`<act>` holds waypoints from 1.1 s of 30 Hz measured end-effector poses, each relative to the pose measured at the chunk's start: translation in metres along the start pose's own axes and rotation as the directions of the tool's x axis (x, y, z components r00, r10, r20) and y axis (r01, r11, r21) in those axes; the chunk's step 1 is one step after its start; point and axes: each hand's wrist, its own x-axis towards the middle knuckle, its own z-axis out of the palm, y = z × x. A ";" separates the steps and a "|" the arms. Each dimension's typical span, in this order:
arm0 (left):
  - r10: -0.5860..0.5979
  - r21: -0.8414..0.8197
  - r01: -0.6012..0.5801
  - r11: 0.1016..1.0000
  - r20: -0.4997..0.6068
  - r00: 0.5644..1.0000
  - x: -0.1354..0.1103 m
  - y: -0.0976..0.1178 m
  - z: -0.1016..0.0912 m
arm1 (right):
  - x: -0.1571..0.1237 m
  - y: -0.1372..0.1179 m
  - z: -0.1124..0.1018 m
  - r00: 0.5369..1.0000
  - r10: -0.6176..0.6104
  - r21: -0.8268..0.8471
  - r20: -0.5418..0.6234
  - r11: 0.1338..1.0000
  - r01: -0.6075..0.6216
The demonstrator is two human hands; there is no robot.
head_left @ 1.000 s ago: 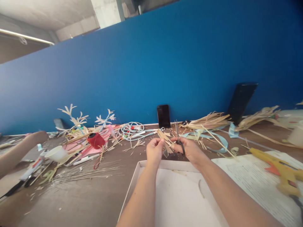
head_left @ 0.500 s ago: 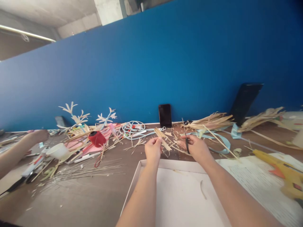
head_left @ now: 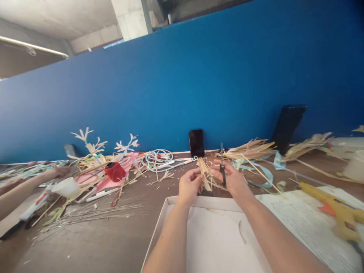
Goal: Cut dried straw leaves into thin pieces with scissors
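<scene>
White box (head_left: 167, 206) — directly below both grips. Left hand (head_left: 188, 186): pinched shut on dried-leaf strips (head_left: 205, 175), now near upright (tilted half a second ago), just left of the scissors (head_left: 222, 167). Right hand (head_left: 235, 181): closed round the scissors, blades up — hands drawn closer. Phone (head_left: 196, 143) beyond.

pretty clearly a craft workshop bench, brown wooden tabletop (head_left: 93, 242) littered with dried tan straw strips (head_left: 250, 148) just past the fingers (head_left: 193, 178), red thread spool (head_left: 114, 171) and cut straw flowers (head_left: 93, 144) off to their left, yellow plastic glue gun (head_left: 332, 206) way right, blue partition wall (head_left: 199, 76) behind
</scene>
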 end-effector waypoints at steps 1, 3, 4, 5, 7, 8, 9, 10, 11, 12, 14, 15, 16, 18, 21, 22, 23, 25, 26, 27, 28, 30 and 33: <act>0.008 0.019 -0.009 1.000 0.024 1.000 -0.001 -0.001 0.001 | 0.000 0.001 0.001 1.000 -0.004 0.028 0.017 1.000 0.004; 0.044 0.061 -0.049 0.997 0.072 0.996 -0.003 -0.002 0.004 | 0.000 0.001 0.003 1.000 -0.009 0.032 0.018 0.999 0.008; 0.068 0.081 -0.075 0.994 0.091 0.994 -0.004 -0.003 0.006 | -0.001 0.001 0.004 1.000 -0.014 0.016 0.010 1.000 0.013; 0.092 0.104 -0.103 0.989 0.104 0.990 -0.005 -0.004 0.007 | -0.001 0.001 0.005 1.000 -0.024 -0.004 -0.002 1.000 0.024; 0.134 0.153 -0.151 0.977 0.114 0.984 -0.007 -0.005 0.009 | -0.003 -0.002 0.006 0.998 -0.051 -0.039 -0.030 0.998 0.050; 0.149 0.173 -0.167 0.971 0.109 0.983 -0.007 -0.005 0.010 | -0.004 -0.003 0.006 0.998 -0.059 -0.046 -0.039 0.997 0.057; 0.160 0.188 -0.177 0.966 0.101 0.982 -0.007 -0.006 0.011 | -0.004 -0.004 0.006 0.997 -0.060 -0.046 -0.047 0.997 0.058; 0.166 0.197 -0.181 0.964 0.091 0.982 -0.007 -0.006 0.011 | -0.004 -0.005 0.006 0.997 -0.056 -0.041 -0.053 0.998 0.054; 0.167 0.199 -0.180 0.963 0.082 0.983 -0.007 -0.006 0.010 | -0.004 -0.006 0.006 0.997 -0.050 -0.033 -0.055 0.998 0.048; 0.164 0.194 -0.176 0.965 0.074 0.984 -0.007 -0.006 0.010 | -0.004 -0.006 0.005 0.998 -0.043 -0.022 -0.051 0.999 0.042; 0.154 0.180 -0.163 0.970 0.062 0.986 -0.006 -0.006 0.009 | -0.003 -0.005 0.004 0.998 -0.045 -0.006 -0.038 0.999 0.045; 0.146 0.176 -0.154 0.972 0.057 0.988 -0.005 -0.006 0.008 | -0.003 -0.004 0.003 0.998 -0.053 -0.002 -0.033 0.999 0.053; 0.137 0.173 -0.144 0.974 0.052 0.989 -0.005 -0.005 0.007 | -0.002 -0.004 0.003 0.998 -0.061 0.001 -0.030 0.998 0.061; 0.111 0.174 -0.117 0.978 0.047 0.993 -0.004 -0.004 0.006 | -0.002 -0.005 0.002 0.996 -0.073 0.012 -0.042 0.997 0.074; 0.070 0.182 -0.082 0.980 0.070 0.995 -0.005 -0.001 0.005 | -0.002 -0.010 0.001 0.993 -0.075 0.032 -0.089 0.996 0.078; 0.061 0.188 -0.075 0.979 0.078 0.995 -0.006 0.000 0.005 | -0.002 -0.011 0.000 0.991 -0.077 0.028 -0.109 0.996 0.081; 0.052 0.193 -0.068 0.979 0.086 0.995 -0.006 0.001 0.005 | -0.003 -0.013 0.000 0.988 -0.083 0.015 -0.128 0.996 0.085; 0.028 0.196 -0.048 0.979 0.107 0.994 -0.007 0.002 0.005 | -0.003 -0.015 -0.002 0.981 -0.096 -0.029 -0.167 0.995 0.092; 0.007 0.187 -0.030 0.982 0.123 0.992 -0.008 0.003 0.005 | -0.003 -0.015 -0.002 0.978 -0.102 -0.053 -0.182 0.994 0.094; -0.019 0.169 -0.006 0.986 0.144 0.989 -0.008 0.004 0.005 | -0.003 -0.015 -0.003 0.975 -0.107 -0.072 -0.193 0.993 0.095; -0.044 0.141 0.020 0.990 0.168 0.985 -0.008 0.005 0.004 | -0.003 -0.014 -0.004 0.974 -0.110 -0.086 -0.200 0.992 0.094; -0.078 0.066 0.065 0.996 0.202 0.976 -0.009 0.006 0.004 | -0.002 -0.011 -0.005 0.972 -0.111 -0.094 -0.207 0.991 0.093; -0.092 -0.044 0.104 0.994 0.211 0.973 -0.008 0.006 0.002 | 0.000 -0.007 -0.006 0.973 -0.085 -0.098 -0.216 0.993 0.065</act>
